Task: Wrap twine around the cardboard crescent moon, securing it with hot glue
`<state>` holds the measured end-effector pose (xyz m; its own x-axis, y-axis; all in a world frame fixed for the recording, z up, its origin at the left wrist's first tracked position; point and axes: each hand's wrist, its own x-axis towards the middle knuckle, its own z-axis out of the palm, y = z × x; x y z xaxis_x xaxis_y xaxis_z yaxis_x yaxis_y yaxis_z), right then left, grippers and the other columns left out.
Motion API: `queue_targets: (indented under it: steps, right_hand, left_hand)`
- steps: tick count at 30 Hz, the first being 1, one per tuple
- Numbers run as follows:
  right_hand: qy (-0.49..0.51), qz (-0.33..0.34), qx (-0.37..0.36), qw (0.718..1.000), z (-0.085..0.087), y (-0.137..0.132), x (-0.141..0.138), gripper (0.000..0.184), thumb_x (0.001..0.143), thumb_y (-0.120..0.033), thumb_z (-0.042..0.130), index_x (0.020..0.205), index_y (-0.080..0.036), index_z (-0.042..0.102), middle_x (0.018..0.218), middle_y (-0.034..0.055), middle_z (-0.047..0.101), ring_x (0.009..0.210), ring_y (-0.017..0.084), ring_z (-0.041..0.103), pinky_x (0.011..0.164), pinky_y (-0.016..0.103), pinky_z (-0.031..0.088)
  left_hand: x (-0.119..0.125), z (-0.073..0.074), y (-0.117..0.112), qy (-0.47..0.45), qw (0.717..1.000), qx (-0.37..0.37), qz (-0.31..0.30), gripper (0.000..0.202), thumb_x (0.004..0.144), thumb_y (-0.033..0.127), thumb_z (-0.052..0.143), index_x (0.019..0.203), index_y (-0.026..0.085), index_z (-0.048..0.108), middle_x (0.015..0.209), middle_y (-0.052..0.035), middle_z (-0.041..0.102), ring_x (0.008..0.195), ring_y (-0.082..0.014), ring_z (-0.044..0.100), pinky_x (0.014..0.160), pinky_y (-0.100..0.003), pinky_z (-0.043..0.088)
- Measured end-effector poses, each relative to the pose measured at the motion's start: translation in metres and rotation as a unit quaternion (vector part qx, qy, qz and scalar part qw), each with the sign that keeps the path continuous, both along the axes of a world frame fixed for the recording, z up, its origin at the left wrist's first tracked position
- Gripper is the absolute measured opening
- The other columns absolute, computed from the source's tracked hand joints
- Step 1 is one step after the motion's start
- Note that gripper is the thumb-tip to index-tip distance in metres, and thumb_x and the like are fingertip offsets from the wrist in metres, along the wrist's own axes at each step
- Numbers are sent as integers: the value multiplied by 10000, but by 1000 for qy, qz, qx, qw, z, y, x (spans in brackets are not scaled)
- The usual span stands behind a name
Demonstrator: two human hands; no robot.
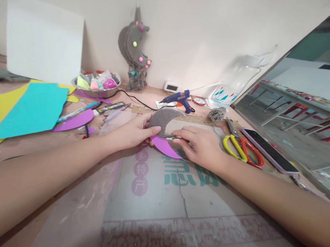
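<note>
My left hand (136, 131) is closed on the left edge of a crescent shape (161, 120), its thumb lying over the front. Grey yarn is wound across the crescent's upper part. A smooth purple piece (168, 147) forms its lower curve. Inside the curve, my right hand (201, 143) pinches a slim, metallic-looking tool (170, 137) whose tip is at the crescent's inner edge; its exact kind is too small to tell. A ball of grey yarn (217, 114) sits beyond my right hand. Scissors (243, 148) with yellow and red handles lie right of it.
A blue glue gun (178, 98) stands behind the crescent. Farther back are a small digital clock (171, 87) and a metal bowl (96, 92) of coloured clay packets. Coloured sheets (32, 113) lie left; a phone (270, 150) lies right. A decorated grey moon (134, 47) leans against the wall.
</note>
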<state>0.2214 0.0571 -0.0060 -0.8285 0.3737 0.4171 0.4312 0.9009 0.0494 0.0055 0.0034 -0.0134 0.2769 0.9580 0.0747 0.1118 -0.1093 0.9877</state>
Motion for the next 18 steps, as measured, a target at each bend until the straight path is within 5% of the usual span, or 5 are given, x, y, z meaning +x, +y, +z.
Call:
queue_targets:
  steps: [18]
  right_hand:
    - [23,14,-15,1000,1,1,1,260,905,-287,416,988,-153,623,790,44,646,718,150,578,637,257,403]
  left_hand:
    - [1,0,0,2,1000,-5,-6,205,836,301,502,977,162,451,643,37,513,503,-68,478,479,-184,365]
